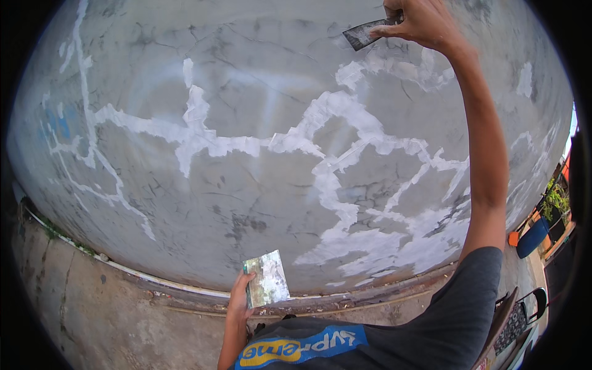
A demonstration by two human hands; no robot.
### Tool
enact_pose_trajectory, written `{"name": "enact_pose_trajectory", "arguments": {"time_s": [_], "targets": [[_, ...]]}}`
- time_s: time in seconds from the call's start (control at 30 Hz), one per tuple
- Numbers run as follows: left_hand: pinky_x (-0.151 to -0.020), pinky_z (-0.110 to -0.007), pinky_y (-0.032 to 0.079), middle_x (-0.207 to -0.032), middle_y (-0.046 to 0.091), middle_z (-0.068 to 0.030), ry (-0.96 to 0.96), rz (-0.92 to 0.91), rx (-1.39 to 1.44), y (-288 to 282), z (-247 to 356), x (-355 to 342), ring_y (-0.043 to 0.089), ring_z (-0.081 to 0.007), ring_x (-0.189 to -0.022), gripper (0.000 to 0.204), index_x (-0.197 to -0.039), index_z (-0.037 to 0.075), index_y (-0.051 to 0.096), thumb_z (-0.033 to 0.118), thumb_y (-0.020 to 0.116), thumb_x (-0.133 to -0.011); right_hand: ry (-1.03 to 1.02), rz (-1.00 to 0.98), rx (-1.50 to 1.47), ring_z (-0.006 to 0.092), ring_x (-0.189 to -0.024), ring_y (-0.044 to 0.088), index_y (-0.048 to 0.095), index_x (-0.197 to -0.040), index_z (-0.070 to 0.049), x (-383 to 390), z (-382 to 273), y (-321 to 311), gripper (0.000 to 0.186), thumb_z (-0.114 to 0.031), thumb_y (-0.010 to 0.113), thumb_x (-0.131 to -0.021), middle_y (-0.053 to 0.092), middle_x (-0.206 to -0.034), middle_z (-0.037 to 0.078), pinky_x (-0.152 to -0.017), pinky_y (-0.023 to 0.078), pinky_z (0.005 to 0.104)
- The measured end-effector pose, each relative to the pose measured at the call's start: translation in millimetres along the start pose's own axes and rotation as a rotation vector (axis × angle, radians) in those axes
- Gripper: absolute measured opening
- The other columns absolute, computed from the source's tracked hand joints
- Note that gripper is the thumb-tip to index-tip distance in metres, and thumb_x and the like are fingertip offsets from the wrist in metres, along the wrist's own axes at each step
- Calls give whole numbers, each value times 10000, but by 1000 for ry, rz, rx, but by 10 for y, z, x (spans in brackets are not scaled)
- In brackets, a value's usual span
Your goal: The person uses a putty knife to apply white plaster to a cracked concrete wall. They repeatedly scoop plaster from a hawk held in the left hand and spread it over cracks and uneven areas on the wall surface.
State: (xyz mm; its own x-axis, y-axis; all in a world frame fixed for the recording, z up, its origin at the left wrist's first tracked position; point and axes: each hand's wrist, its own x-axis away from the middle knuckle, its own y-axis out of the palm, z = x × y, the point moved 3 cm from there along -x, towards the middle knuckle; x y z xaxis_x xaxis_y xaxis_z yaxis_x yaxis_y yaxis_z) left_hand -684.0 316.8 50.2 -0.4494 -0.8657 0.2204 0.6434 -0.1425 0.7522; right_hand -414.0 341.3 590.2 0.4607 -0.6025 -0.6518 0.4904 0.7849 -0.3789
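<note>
My right hand [418, 23] is raised high against a grey cracked wall [246, 203] and grips a small flat scraper blade [364, 34], whose edge lies against the wall beside a white filler patch [351, 74]. White filler lines [203, 139] branch across the wall along its cracks. Low down, close to my body, my left hand [239, 301] holds a small rectangular board [267, 279] smeared with whitish filler, held away from the wall.
A white pipe [148, 276] runs along the foot of the wall above the concrete ground [86, 314]. At the far right stand a blue barrel [533, 237], an orange object [513, 238], green plants [556, 198] and a dark chair [521, 314].
</note>
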Motion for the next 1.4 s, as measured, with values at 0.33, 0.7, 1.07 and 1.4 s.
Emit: {"name": "enact_pose_trajectory", "arguments": {"time_s": [0.33,0.7,1.07,1.4], "targets": [[-815,-374,562,-1105,606,-136,24,-33,8,39,-29,13,652,-231,-948,356,-1237,12,466,130,488,-901,80,84,-3,267,-575,547,613,-564,-128,165,221,-14,494,-583,801,-598,590,-550,59,-874,355,404],[-829,-393,563,-1098,612,-149,1,-22,-19,98,-55,31,656,-245,-943,363,-1226,7,469,153,510,-896,67,59,43,271,-576,567,619,-570,-121,30,269,-61,471,-553,808,-592,592,-547,65,-878,381,421],[-804,-371,567,-1086,612,-136,11,-3,-29,69,-36,25,652,-233,-948,368,-1233,13,467,151,512,-895,78,68,96,283,-590,584,625,-578,-121,36,391,49,503,-599,778,-610,607,-572,69,-871,382,426],[-829,-378,553,-1077,623,-134,-7,-6,-91,43,-75,-91,653,-235,-936,357,-1213,14,483,158,528,-889,192,32,-12,275,-619,604,642,-583,-105,265,392,261,519,-605,777,-618,619,-585,82,-892,377,433]]}}
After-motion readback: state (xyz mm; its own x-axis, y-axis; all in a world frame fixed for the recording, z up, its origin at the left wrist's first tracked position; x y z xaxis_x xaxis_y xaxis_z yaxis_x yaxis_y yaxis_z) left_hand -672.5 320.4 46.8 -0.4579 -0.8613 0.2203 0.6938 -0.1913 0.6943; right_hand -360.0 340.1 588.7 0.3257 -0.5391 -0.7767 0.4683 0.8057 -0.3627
